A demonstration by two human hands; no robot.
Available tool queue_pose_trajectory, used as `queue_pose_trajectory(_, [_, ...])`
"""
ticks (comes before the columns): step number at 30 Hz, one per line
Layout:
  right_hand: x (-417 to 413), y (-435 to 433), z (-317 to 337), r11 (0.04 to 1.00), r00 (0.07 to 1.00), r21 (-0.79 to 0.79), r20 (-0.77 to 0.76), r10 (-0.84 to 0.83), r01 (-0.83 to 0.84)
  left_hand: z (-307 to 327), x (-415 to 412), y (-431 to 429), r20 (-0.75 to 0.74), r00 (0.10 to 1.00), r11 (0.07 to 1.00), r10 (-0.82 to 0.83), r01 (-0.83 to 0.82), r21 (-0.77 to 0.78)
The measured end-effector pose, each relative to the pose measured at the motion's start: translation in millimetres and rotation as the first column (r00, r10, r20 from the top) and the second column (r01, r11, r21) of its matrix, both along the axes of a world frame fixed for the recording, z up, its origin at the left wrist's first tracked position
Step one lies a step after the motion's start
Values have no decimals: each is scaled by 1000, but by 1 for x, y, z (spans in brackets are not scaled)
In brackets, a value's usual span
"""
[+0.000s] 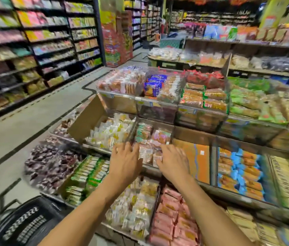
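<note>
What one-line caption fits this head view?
Left hand and right hand reach for small wrapped snack packets in a tiered shop display; black basket nearby.

On the green band of the orange-and-green plastic snack packets (214, 103) in the upper clear bin I can make out white capitals, roughly "CH HE". The white lettering on the blue foil packets (153, 86) is too blurred for me to read. So is the print on the small clear-wrapped snack packets (145, 154).
</note>
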State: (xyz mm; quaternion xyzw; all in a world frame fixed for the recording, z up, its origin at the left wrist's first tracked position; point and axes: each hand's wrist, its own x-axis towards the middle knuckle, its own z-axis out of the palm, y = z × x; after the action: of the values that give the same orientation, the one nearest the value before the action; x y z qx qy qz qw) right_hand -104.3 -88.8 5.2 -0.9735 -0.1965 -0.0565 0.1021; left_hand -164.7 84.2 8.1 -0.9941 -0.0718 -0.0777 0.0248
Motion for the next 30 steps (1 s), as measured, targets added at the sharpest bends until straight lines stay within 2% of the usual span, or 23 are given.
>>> queue_pose_trajectory(6, [32, 22, -15, 1000, 998, 13, -64, 26, -25, -20, 25, 39, -56, 997, 998, 61, -63, -30])
queue_pose_trajectory(17, [115, 48, -62, 995, 984, 96, -177, 4, 13, -41, 109, 70, -144, 989, 994, 44, -57, -88])
queue_pose_trajectory(20, [125, 49, -71, 989, 978, 130, -207, -39, 66, -52, 126, 77, -181, 983, 996, -22, 6, -86])
queue_pose_trajectory(23, [134, 51, -76, 966, 964, 200, -238, -116, 166, -70, 155, 94, -178, 978, 985, -110, 83, -154])
queue_pose_trajectory(27, [136, 58, -83, 905, 927, 257, -257, -273, 337, -93, 197, 114, -177, 930, 936, -321, 283, -210])
queue_pose_trajectory(30, [132, 64, -85, 868, 904, 288, -268, -333, 405, -100, 226, 116, -178, 883, 898, -433, 408, -164])
